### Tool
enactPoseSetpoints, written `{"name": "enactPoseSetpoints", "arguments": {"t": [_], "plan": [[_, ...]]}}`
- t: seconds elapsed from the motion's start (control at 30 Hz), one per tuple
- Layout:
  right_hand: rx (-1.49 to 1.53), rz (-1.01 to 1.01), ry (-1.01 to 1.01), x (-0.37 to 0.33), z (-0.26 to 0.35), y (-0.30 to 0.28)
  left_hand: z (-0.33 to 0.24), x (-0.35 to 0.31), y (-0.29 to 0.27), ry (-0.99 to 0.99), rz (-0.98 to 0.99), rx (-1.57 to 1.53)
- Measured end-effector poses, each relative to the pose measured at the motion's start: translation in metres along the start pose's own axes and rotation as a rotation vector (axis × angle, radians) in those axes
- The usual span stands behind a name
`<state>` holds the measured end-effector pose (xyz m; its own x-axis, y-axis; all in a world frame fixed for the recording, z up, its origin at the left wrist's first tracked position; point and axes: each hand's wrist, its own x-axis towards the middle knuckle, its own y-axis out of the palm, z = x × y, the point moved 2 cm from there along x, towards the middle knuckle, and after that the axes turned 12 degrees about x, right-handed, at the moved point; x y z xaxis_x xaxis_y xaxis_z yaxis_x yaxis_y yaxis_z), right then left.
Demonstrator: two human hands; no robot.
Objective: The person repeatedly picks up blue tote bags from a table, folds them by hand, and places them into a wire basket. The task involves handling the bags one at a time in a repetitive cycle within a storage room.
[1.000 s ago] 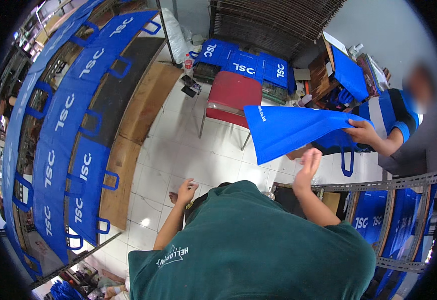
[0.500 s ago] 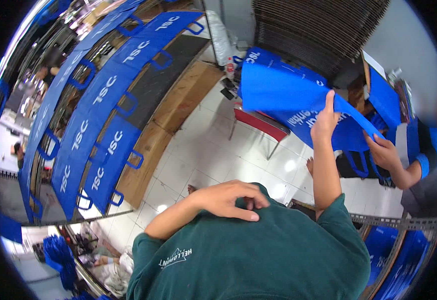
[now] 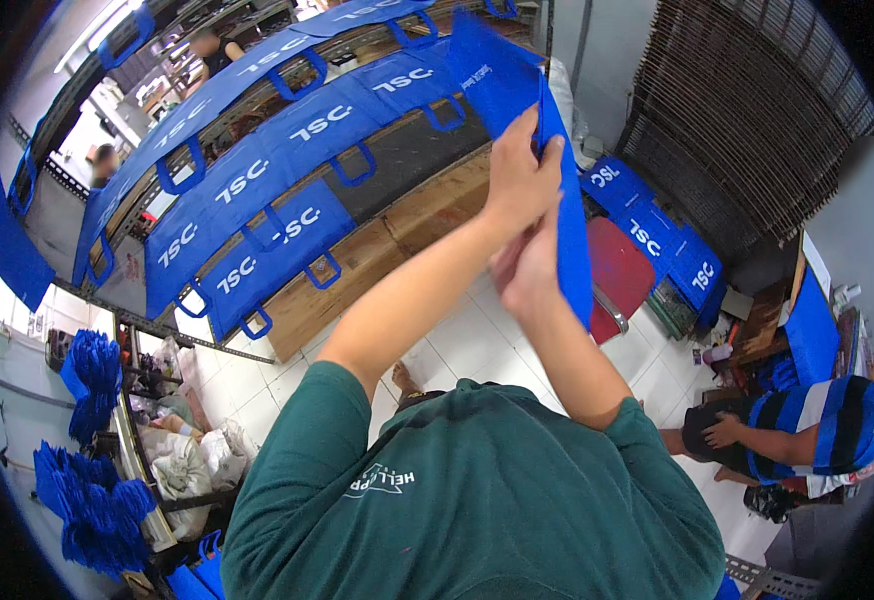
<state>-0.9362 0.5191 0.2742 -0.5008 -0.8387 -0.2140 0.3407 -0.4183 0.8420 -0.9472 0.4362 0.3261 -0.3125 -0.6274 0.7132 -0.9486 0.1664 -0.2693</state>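
Observation:
A blue fabric bag with white print hangs in front of me, seen nearly edge-on, its far end smeared by motion. My left hand is closed on its near edge, fingers pointing up. Just below, my right hand lies close against the same bag with its fingers partly hidden by the left hand and the fabric. Beyond the hands, several flat blue bags with white print and loop handles lie in rows on a long dark table.
A red chair stands right of the held bag. Printed blue bags lie behind it, beneath a wire drying rack. At the right sits a person in a striped shirt. Blue bundles hang at the lower left.
I have turned left toward the long table, carrying the bag along. My left hand has come off my chest and onto the bag. The co-worker's hand no longer holds it.

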Motion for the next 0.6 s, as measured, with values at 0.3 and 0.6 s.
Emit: {"name": "enactPoseSetpoints", "arguments": {"t": [0.3, 0.6], "plan": [[-0.64, -0.033, -0.69, 0.027, 0.099, -0.085, -0.045, 0.101, -0.106, 0.327, 0.122, 0.38], [0.106, 0.505, 0.577, 0.065, -0.022, -0.123, -0.082, 0.138, -0.239, 0.053, 0.161, 0.099]]}}
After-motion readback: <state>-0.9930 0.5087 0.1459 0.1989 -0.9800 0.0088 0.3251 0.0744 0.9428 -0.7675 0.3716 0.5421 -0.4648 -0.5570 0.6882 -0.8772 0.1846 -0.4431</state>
